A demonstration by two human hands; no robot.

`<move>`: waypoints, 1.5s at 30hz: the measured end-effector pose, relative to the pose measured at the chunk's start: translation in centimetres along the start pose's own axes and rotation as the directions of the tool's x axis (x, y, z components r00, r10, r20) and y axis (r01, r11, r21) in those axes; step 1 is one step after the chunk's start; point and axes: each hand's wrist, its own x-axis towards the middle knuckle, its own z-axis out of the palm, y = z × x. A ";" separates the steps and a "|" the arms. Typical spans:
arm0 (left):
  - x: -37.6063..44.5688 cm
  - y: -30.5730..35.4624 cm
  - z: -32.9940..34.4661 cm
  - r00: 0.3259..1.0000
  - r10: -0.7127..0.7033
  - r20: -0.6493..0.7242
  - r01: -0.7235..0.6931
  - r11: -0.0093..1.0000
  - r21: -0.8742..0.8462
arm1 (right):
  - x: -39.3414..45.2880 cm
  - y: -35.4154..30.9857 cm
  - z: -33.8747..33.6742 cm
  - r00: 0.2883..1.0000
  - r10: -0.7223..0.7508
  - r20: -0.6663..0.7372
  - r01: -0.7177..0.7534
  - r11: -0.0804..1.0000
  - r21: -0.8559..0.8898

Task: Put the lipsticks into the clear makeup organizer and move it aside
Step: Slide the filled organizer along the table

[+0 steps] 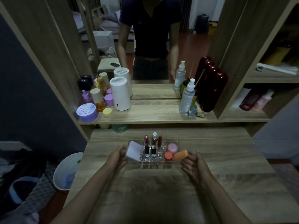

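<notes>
Acrylic is what the clear makeup organizer (153, 164) looks to be made of: stiff, light, smooth-walled and likely slippery, and prone to tipping its tall load if jerked. It sits on the counter (161, 191), in front of the white cylinder (120, 93) that stands on the shelf behind. Best hold is at the two short end walls, low down, squeezing evenly and keeping it level.

Left hand (117, 156) is curled against the organizer's left end, fingers touching or nearly touching the wall; right hand (192, 164) is half-curled just beside the right end, and whether it touches the wall cannot be told. Neither is clearly clamped on.

Inside, three lipsticks (153, 143) stand upright in the middle grid of small cells, toward the organizer's back. A white compact (135, 151) leans in the left compartment. The right compartment holds a pink jar (172, 147), a coral jar (168, 155) and an orange sponge (179, 155) lying partly over the rim. With the lipsticks apparently loaded, moving it aside seems the step at hand.
</notes>
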 end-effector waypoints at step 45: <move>-1.5 -1.4 25.2 0.917 -0.066 0.393 0.079 0.997 -0.018 | 0.2 -9.3 -24.3 0.973 -0.146 -0.178 0.163 0.983 0.081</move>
